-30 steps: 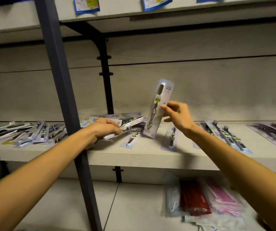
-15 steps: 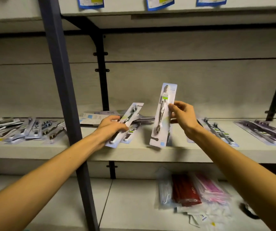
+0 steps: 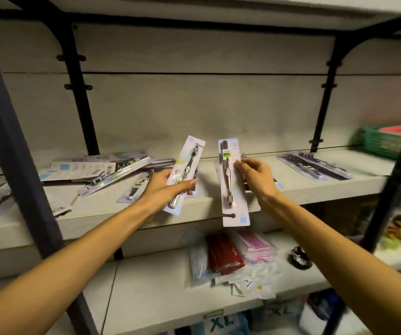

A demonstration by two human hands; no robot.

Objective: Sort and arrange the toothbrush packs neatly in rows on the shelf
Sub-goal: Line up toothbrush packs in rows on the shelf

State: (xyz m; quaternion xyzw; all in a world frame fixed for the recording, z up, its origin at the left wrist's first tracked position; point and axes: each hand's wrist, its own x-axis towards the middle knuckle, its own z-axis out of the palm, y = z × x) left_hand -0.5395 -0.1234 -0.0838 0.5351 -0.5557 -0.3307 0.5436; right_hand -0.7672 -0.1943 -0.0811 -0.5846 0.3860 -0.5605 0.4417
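My left hand [image 3: 163, 189] grips a toothbrush pack [image 3: 187, 165] that tilts up and to the right above the middle shelf [image 3: 298, 187]. My right hand [image 3: 257, 180] pinches a second, longer toothbrush pack [image 3: 231, 189] by its right edge and holds it almost upright, its lower end hanging past the shelf's front edge. A loose pile of toothbrush packs [image 3: 102, 170] lies on the shelf to the left. Two or three packs [image 3: 315, 166] lie flat side by side on the right.
A dark upright post [image 3: 13, 151] crosses the left foreground, another dark post [image 3: 393, 180] stands at the right. A green basket [image 3: 385, 143] sits at the far right. On the lower shelf lie red, pink and clear packets [image 3: 231, 257] and a dark round object [image 3: 300, 258].
My left hand has lifted its pack higher and nearer the right-hand pack. The view has shifted right and closer, bringing the right post and green basket into sight.
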